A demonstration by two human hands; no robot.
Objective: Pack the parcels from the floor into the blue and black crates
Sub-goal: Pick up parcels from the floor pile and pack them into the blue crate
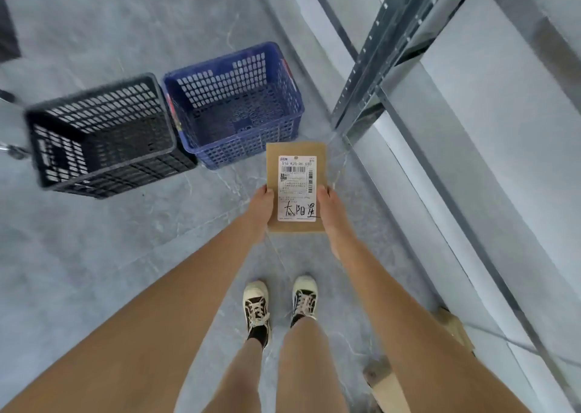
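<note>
I hold a flat brown cardboard parcel (pixel 295 151) with a white shipping label face up, in front of me above the floor. My left hand (pixel 261 208) grips its left edge and my right hand (pixel 329 206) grips its right edge, thumbs on top. The parcel's far end hangs just before the near right corner of the blue crate (pixel 295 98). The black crate (pixel 34 135) stands against the blue one's left side. Both crates look empty.
A grey metal shelving rack (pixel 380 50) runs along the right. More brown cardboard parcels (pixel 456 327) lie on the floor at the lower right beside the rack. My feet (pixel 279 305) stand on grey tiled floor behind the crates. A dark object sits at the far left edge.
</note>
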